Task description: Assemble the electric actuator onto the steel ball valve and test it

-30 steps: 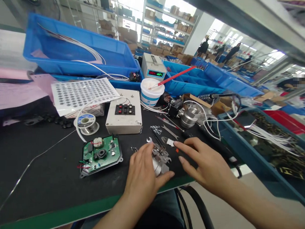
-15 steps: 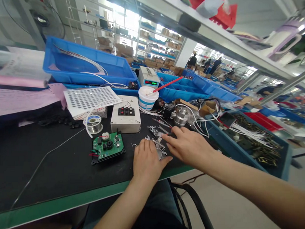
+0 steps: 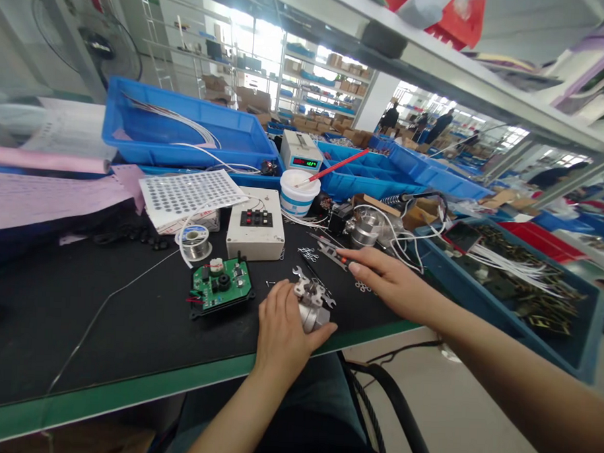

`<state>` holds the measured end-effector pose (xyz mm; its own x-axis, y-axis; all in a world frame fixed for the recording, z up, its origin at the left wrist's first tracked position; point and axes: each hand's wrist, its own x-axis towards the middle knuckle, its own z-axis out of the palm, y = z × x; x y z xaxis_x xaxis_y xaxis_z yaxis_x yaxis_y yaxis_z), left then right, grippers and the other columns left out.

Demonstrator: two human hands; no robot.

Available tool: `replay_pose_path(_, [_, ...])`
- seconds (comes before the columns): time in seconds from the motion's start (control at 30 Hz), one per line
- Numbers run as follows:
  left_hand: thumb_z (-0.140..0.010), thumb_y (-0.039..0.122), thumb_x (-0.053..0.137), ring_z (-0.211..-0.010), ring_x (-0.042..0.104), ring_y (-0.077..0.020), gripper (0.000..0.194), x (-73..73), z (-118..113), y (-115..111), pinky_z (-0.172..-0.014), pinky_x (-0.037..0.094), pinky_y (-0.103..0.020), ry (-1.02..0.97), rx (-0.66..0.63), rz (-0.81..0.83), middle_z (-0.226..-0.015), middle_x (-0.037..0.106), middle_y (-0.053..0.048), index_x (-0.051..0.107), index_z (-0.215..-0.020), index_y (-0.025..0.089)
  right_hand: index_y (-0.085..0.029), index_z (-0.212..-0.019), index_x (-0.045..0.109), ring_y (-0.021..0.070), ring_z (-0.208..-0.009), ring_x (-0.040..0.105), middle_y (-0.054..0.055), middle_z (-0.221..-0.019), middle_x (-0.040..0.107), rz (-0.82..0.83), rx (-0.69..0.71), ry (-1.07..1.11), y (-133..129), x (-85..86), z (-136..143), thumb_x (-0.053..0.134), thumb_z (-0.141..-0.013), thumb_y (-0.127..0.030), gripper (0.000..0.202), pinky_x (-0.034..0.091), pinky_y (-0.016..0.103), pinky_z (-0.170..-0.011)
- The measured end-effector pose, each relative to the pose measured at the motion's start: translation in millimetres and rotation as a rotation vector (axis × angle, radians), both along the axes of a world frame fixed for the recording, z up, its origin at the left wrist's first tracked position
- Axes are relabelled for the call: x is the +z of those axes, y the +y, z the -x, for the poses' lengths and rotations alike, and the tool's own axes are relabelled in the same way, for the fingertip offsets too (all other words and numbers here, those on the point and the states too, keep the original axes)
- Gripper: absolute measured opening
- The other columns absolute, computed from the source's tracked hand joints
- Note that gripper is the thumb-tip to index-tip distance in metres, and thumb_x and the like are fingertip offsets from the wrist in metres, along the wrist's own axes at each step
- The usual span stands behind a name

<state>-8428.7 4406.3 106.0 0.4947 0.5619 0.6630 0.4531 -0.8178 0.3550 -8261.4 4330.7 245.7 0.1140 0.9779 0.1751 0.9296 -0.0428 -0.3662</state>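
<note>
My left hand [image 3: 286,325] is wrapped round a silver metal valve body [image 3: 309,314] near the table's front edge; its palm hides part of it. Open-ended spanners [image 3: 300,275] lie by the valve's upper end. To the right, my right hand [image 3: 382,275] has its thumb and fingers closed on the end of a slim hand tool with a black and orange handle [image 3: 342,257], held low over the mat; its exact kind is unclear. Small metal rings [image 3: 362,286] lie below that hand. Small white wire-like pieces [image 3: 308,254] lie between the hands, farther back.
A green circuit board [image 3: 223,283] on a black base sits left of my left hand. Behind it stand a solder spool [image 3: 195,242], a switch box [image 3: 255,241] and a white tub [image 3: 299,195]. A blue-green bin [image 3: 429,274] of brass parts borders the right; another metal valve [image 3: 365,229] stands behind.
My right hand has moved away from the valve, right along the table, with the tool in its fingers. More of the valve under my left hand now shows.
</note>
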Motion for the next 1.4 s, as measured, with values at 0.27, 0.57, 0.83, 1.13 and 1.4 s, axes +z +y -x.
replay_pose_path(0.27, [-0.071,0.048,0.067,-0.117,0.047,-0.036,0.072,-7.3,11,-2,-0.092,0.043,-0.051,-0.031,-0.092,0.08,-0.119,0.052,-0.023,0.035,-0.122,0.008,-0.026,-0.13,0.05,0.0204,-0.093,0.059,0.008,-0.108,0.058,-0.385,0.037,-0.041,-14,-14.6,13,0.039,-0.095,-0.031,0.038,0.051,0.037,-0.08])
replay_pose_path(0.57, [-0.07,0.048,0.067,-0.116,0.048,-0.0357,0.071,-7.1,8,-2,-0.092,0.043,-0.05,-0.029,-0.093,0.078,-0.116,0.053,-0.021,0.036,-0.121,0.01,-0.026,-0.131,0.049,0.0196,-0.096,0.056,0.009,-0.112,0.053,-0.536,-0.011,-0.097,-12,7.0,11,0.042,-0.094,-0.026,0.038,0.049,0.031,-0.077])
replay_pose_path(0.83, [-0.068,0.048,0.068,-0.114,0.049,-0.036,0.071,-6.5,7,-3,-0.092,0.043,-0.05,-0.025,-0.084,0.052,-0.116,0.053,-0.023,0.038,-0.119,0.008,-0.025,-0.132,0.049,0.0178,-0.088,0.058,0.007,-0.104,0.055,-0.199,0.051,-0.135,-27,-19.7,5,0.043,-0.094,-0.029,0.039,0.051,0.032,-0.074])
replay_pose_path(1.13, [-0.067,0.049,0.068,-0.112,0.05,-0.0347,0.071,-7.2,6,-2,-0.09,0.045,-0.048,-0.038,-0.085,0.003,-0.112,0.055,-0.023,0.04,-0.117,0.006,-0.026,-0.131,0.049,0.0149,-0.075,0.058,0.006,-0.093,0.056,-0.115,0.179,-0.196,-23,-26.4,5,0.042,-0.094,-0.03,0.038,0.051,0.028,-0.067])
replay_pose_path(1.4, [-0.067,0.048,0.067,-0.112,0.051,-0.0348,0.07,-7.6,5,-4,-0.09,0.045,-0.048,-0.073,-0.08,0.001,-0.113,0.054,-0.021,0.04,-0.118,0.01,-0.028,-0.133,0.048,0.0154,-0.076,0.059,0.005,-0.091,0.057,-0.124,0.118,-0.195,-23,-31.9,7,0.049,-0.09,-0.039,0.044,0.051,0.028,-0.07])
